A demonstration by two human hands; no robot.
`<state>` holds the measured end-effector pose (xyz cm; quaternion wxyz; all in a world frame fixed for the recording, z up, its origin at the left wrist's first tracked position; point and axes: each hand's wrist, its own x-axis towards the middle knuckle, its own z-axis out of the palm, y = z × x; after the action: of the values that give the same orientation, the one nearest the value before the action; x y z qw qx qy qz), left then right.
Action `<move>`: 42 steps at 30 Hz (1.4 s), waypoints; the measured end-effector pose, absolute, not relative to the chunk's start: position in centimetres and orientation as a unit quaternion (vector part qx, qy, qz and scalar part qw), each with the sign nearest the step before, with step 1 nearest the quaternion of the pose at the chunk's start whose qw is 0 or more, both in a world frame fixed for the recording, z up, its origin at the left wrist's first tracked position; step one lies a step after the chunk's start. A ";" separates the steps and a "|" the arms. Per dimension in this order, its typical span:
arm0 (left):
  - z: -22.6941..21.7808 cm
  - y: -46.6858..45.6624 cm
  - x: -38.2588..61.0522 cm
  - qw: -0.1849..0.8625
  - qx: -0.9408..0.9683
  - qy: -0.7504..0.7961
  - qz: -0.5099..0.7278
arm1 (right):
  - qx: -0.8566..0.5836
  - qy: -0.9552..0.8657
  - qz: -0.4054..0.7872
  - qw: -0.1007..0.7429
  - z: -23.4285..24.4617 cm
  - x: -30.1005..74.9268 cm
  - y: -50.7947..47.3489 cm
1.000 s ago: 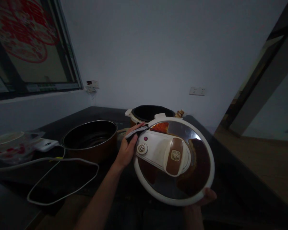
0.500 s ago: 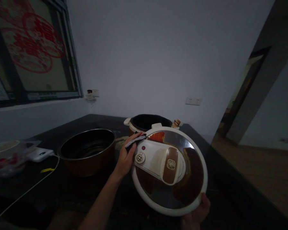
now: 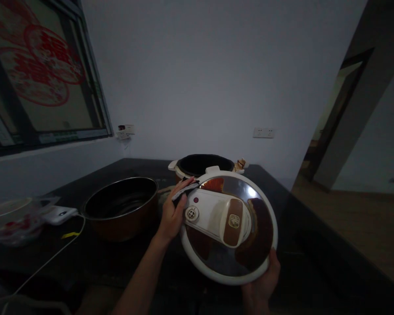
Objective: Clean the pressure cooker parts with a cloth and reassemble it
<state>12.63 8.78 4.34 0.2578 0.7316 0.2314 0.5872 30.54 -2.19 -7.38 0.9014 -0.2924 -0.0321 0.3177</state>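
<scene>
Over dark counter [image 3: 118, 262], left hand [image 3: 172, 214] still presses cloth [image 3: 184, 190] on lid [image 3: 246, 192]; right hand [image 3: 261, 284] now grips rim higher.

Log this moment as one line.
left hand: cloth on lid | right hand: holds lid rim | pot, cooker behind

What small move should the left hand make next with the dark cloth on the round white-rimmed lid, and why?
Probably slide the left hand and its dark cloth rightward across the round white-rimmed metal lid. The cloth sits only at the upper-left edge, brown patches show on the shiny face, and the right hand braces the lower rim.
</scene>
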 end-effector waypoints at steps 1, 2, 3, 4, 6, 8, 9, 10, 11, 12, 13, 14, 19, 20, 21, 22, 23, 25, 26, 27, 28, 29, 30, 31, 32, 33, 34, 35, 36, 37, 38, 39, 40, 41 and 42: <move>4.4 8.7 12.7 0.244 0.738 0.234 0.584 | -0.287 -0.022 0.317 0.904 -7.2 30.3 -2.2; 4.6 8.6 12.7 0.225 0.748 0.235 0.579 | -0.281 -0.011 0.319 0.905 -7.0 30.2 -2.2; 4.7 8.4 12.8 0.203 0.759 0.234 0.573 | -0.277 0.001 0.321 0.905 -6.9 30.0 -2.2; 4.8 8.2 12.9 0.180 0.770 0.231 0.568 | -0.273 0.008 0.326 0.905 -6.7 29.9 -2.2; 4.7 7.4 13.0 0.151 0.781 0.224 0.563 | -0.266 0.005 0.330 0.906 -6.6 29.9 -2.1; 4.0 6.4 13.2 0.147 0.778 0.223 0.569 | -0.261 -0.012 0.326 0.908 -6.7 30.0 -2.1; 3.4 5.8 13.3 0.153 0.768 0.228 0.578 | -0.259 -0.018 0.323 0.910 -6.8 30.1 -2.0; 2.6 5.2 13.4 0.162 0.754 0.237 0.590 | -0.258 -0.021 0.318 0.912 -6.9 30.2 -2.0; 1.7 4.6 13.5 0.172 0.736 0.249 0.605 | -0.258 -0.020 0.315 0.913 -6.9 30.3 -2.0; 0.7 4.1 13.6 0.184 0.715 0.265 0.620 | -0.258 -0.020 0.314 0.913 -7.0 30.3 -1.9; -0.2 3.6 13.8 0.189 0.699 0.277 0.631 | -0.258 -0.019 0.314 0.914 -7.1 30.3 -1.9; -1.1 3.1 13.9 0.191 0.688 0.289 0.638 | -0.257 -0.019 0.315 0.913 -7.1 30.3 -1.9; -2.6 1.5 14.3 0.189 0.690 0.310 0.626 | -0.263 -0.016 0.316 0.912 -6.7 30.2 -2.0; -2.3 1.6 14.3 0.185 0.696 0.304 0.624 | -0.264 -0.012 0.315 0.912 -6.5 30.2 -2.0; -1.9 1.8 14.2 0.177 0.702 0.296 0.623 | -0.264 -0.004 0.315 0.912 -6.4 30.2 -1.9; -1.4 2.2 14.0 0.166 0.708 0.288 0.623 | -0.265 0.009 0.314 0.912 -6.2 30.2 -1.9; -0.8 2.7 13.8 0.153 0.714 0.281 0.623 | -0.266 0.020 0.314 0.911 -6.1 30.2 -1.9; 0.6 3.9 13.4 0.132 0.733 0.269 0.611 | -0.268 0.035 0.319 0.908 -5.9 30.1 -1.8; 1.5 4.5 13.1 0.126 0.748 0.263 0.596 | -0.269 0.036 0.323 0.907 -5.9 30.1 -1.8; 2.4 5.1 12.8 0.126 0.768 0.255 0.574 | -0.268 0.034 0.327 0.906 -5.9 30.1 -1.8; 3.3 5.7 12.5 0.130 0.790 0.248 0.546 | -0.266 0.028 0.329 0.906 -5.9 30.0 -1.9; 4.3 6.2 12.2 0.134 0.812 0.240 0.514 | -0.264 0.021 0.329 0.907 -6.0 30.0 -1.9; 5.2 6.6 12.0 0.139 0.835 0.229 0.480 | -0.263 0.015 0.326 0.908 -6.0 30.0 -1.9; 6.2 7.1 11.8 0.144 0.857 0.214 0.447 | -0.262 0.011 0.324 0.909 -6.1 29.9 -1.9; 7.1 7.5 11.7 0.147 0.875 0.199 0.417 | -0.262 0.012 0.323 0.909 -6.2 29.9 -1.9; 7.9 8.0 11.7 0.150 0.889 0.187 0.391 | -0.261 0.018 0.323 0.910 -6.2 29.9 -2.0; 8.6 8.5 11.7 0.149 0.900 0.176 0.369 | -0.259 0.028 0.325 0.909 -6.3 29.9 -1.9; 9.3 9.0 11.8 0.144 0.912 0.165 0.347 | -0.256 0.039 0.331 0.908 -6.2 29.9 -1.9; 9.9 9.5 12.0 0.136 0.924 0.154 0.323 | -0.253 0.049 0.337 0.906 -6.2 29.9 -1.9; 10.4 10.0 12.2 0.126 0.935 0.144 0.299 | -0.252 0.056 0.342 0.903 -6.1 30.0 -1.9; 10.8 10.5 12.5 0.117 0.945 0.135 0.274 | -0.252 0.060 0.348 0.901 -6.1 30.0 -1.9; 11.2 11.0 12.7 0.112 0.954 0.126 0.249 | -0.254 0.066 0.354 0.898 -6.0 30.0 -1.8; 11.6 11.4 13.0 0.111 0.960 0.118 0.227 | -0.255 0.073 0.359 0.895 -6.0 30.0 -1.8; 11.9 11.8 13.4 0.112 0.965 0.111 0.211 | -0.256 0.079 0.363 0.892 -5.9 30.0 -1.8; 12.2 12.2 13.7 0.115 0.968 0.103 0.198 | -0.255 0.084 0.367 0.890 -6.0 30.0 -1.8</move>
<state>13.70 12.18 12.21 0.1147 0.9681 0.1027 0.1976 30.05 -1.81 -5.95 0.8904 -0.2553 0.0845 0.3673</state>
